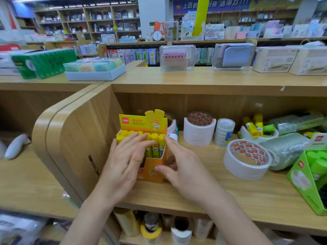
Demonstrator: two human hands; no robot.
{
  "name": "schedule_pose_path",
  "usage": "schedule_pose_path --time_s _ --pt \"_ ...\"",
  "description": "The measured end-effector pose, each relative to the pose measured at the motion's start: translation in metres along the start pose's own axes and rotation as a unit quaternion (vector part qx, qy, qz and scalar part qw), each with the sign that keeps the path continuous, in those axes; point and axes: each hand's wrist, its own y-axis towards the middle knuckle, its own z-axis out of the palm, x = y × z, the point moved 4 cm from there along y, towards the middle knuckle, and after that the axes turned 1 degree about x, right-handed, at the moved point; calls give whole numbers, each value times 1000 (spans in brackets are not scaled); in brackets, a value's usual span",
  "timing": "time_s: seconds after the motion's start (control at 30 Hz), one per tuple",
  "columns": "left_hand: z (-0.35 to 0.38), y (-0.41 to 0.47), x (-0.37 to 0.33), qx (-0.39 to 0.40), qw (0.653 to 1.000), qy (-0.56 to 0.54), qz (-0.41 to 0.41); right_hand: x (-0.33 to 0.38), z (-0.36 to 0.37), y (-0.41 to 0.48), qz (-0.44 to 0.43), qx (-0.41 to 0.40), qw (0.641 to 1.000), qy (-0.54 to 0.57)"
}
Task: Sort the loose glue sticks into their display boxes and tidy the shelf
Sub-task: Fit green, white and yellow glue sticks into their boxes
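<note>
Orange display box: upright at the left end of the wooden shelf, yellow header card raised behind.
Contents: yellow-capped glue sticks standing in rows, labels facing front.
Left hand: flat, fingers straight across the caps and upper box front, gripping nothing.
Right hand: fingers loosely spread, thumb on the box front, forefinger up by the rightmost cap.
Loose glue sticks: yellow, piled in a white tape roll well to the right.
Green display box: far right, green-capped sticks inside.
</note>
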Motion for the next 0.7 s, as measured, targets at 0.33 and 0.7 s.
schedule_pose_path --time_s 0.33,0.7 --pt "20 4 -1 -10 991 124 53 -4 -42 -25 33 -57 978 -197" --pt "50 2 -75 -48 974 50 214 -58 -85 -74 210 -80 932 -285"
